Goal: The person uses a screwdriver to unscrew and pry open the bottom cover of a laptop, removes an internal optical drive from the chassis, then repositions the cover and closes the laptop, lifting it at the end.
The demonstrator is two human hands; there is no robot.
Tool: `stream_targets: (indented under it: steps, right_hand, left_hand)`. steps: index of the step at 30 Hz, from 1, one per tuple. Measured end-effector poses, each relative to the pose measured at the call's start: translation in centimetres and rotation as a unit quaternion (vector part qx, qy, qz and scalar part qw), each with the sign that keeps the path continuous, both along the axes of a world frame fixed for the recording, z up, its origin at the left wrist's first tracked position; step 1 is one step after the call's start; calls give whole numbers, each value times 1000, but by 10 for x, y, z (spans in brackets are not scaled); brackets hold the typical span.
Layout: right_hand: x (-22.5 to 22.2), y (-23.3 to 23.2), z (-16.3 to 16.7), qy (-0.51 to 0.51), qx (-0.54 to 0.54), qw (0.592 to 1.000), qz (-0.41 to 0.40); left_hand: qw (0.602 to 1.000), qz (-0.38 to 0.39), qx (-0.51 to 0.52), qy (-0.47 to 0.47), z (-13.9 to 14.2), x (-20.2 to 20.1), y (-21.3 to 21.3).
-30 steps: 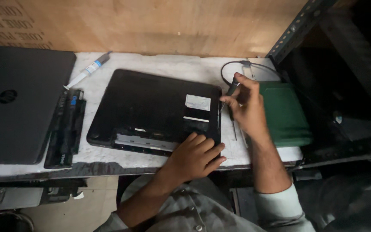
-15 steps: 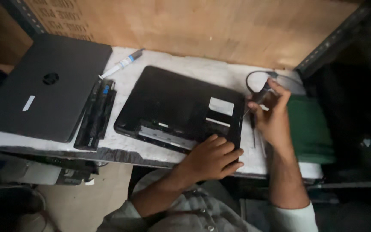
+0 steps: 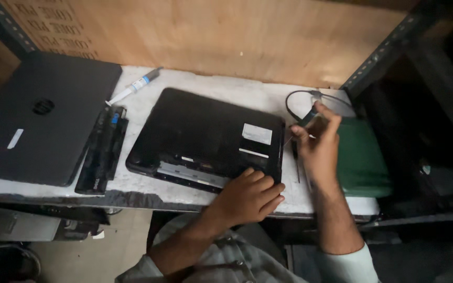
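Note:
A black laptop lies upside down on the white bench top, its battery bay empty along the near edge. My left hand rests flat on the laptop's near right corner. At the laptop's right edge my right hand pinches the dark handle of a small screwdriver, whose tip points down toward the laptop's right side. Another thin screwdriver lies on the bench just left of that hand.
A second closed dark laptop sits at the left. Two long black battery packs lie between the laptops. A white syringe-like tube lies at the back. A green pouch and a looped black cable are at the right. Plywood stands behind.
The view has shifted, so the bench sits further right and lower in frame. My right hand has tilted the screwdriver slightly; my left hand stays on the laptop's corner.

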State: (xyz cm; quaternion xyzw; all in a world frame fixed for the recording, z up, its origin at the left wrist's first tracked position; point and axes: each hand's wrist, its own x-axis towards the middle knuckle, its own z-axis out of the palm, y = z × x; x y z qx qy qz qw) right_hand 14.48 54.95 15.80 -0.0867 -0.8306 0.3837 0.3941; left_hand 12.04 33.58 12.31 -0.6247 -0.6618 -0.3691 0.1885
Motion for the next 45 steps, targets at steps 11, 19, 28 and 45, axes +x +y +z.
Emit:
stream_targets:
  steps: [11, 19, 28, 45]
  right_hand:
    - [-5, -5, -13, 58, 74, 993, -66]
    - [-3, -10, -15, 59, 90, 989, -99]
    - [6, -68, 3, 175, -8, 975, 136]
    - [-97, 191, -18, -511, 225, 829, -30]
  left_hand:
    - [999, -15, 19, -25, 1, 0, 0]
    - [980, 8, 54, -190, 2, 0, -10]
    - [998, 7, 7, -60, 63, -74, 4]
    - [966, 163, -160, -119, 27, -168, 11]
